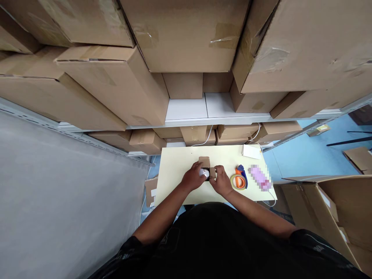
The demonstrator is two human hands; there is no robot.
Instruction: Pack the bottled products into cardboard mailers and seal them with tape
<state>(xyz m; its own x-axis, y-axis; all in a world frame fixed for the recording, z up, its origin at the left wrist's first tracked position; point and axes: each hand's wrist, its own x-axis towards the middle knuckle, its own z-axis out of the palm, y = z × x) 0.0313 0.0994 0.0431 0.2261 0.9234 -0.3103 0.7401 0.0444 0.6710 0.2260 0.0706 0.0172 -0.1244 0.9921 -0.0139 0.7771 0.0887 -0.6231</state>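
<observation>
A small cardboard box (204,161) with raised flaps stands on the pale yellow table (174,162), in front of my body. Inside it shows a shiny, silvery-white rounded thing (205,173), whose kind I cannot make out. My left hand (193,178) is closed around the box's left side, its thumb by the shiny thing. On the other side my right hand (221,181) pinches the right flap (212,172) between thumb and fingers. Right of my right hand lie an orange and blue tape dispenser (241,170) and a yellowish roll of tape (232,182).
A white box (251,151) and a blurred pink item (259,177) with a cable lie on the table's right side. Shelves (186,122) loaded with large cardboard boxes (192,35) rise behind it. A large open carton (308,201) stands at right, a grey wall (64,193) at left.
</observation>
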